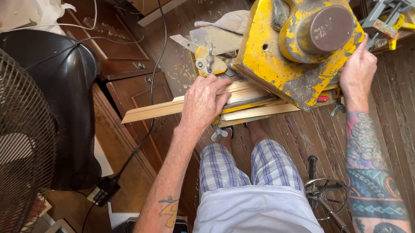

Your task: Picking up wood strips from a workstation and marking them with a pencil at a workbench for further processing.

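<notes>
While the left hand is pressing flat on the wood strip, the right hand is gripping the yellow saw. Strip looks light, stiff; best held near the blade.

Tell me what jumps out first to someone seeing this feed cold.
The big chipped yellow machine at top centre dominates. The left hand presses flat on a pale wooden strip that runs under the machine and sticks out to the left, while the right hand takes a grip on the machine's right edge. At far left, a wire fan guard fills the frame's edge.
</notes>
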